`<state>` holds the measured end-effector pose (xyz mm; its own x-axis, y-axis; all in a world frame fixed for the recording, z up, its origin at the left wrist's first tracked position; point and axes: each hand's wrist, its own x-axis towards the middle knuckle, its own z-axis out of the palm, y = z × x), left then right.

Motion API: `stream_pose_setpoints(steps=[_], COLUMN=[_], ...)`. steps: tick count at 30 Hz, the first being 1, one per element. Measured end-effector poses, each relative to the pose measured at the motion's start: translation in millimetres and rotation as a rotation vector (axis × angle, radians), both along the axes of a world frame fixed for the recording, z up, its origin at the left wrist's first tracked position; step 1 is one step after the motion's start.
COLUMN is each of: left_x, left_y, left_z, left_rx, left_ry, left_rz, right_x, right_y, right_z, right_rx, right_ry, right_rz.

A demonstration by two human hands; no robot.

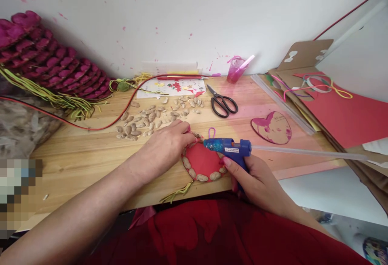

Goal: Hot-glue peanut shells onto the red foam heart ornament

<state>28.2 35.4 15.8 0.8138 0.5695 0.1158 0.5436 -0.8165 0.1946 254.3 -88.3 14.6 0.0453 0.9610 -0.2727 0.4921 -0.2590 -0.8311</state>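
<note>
A red piece (202,160) edged with peanuts lies near the front edge of the wooden table (145,192). At its upper left rim is my left hand (174,141), fingers closed together; whatever they pinch is hidden. My right hand (257,178) grips a blue glue gun (232,148), its nozzle pointing left at the piece's upper rim, close to my left fingertips. A long clear glue stick (303,151) sticks out of the gun's back. Loose peanuts (151,116) are scattered behind my left hand. A green tassel (177,193) hangs from the piece's lower left.
Black-handled scissors (223,104) and a pink-stained cup (235,71) stand farther back. A stained cardboard heart (272,127) lies right. Red sheets (345,111) rest on cardboard at the far right. Magenta peanut strings (57,60) and a plastic bag (27,123) are left; a red-black cable (106,127) crosses the table.
</note>
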Motion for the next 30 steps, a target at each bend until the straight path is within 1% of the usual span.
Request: stream_pose_setpoints(steps=[10,18,23,30], left_x=[0.7,0.3,-0.7,-1.0], left_y=[0.9,0.9,0.5,0.9], left_z=[-4.1,-4.8,-5.2,-4.1], left_rx=[0.012,-0.029,-0.031,-0.041], left_ry=[-0.015,-0.024,-0.037,-0.029], left_rz=[0.014,0.025,0.019,0.016], right_x=[-3.4,-4.4,-6.2,-7.2], right_y=[3.3,4.7,1.3,-0.1], right_z=[0.3,5.7,3.4,1.4], right_rx=[-0.022,-0.001,0.034,0.035], right_ry=[-0.003,-0.058,-0.059,-0.046], right_rz=[-0.015,0.038,0.038,0.08])
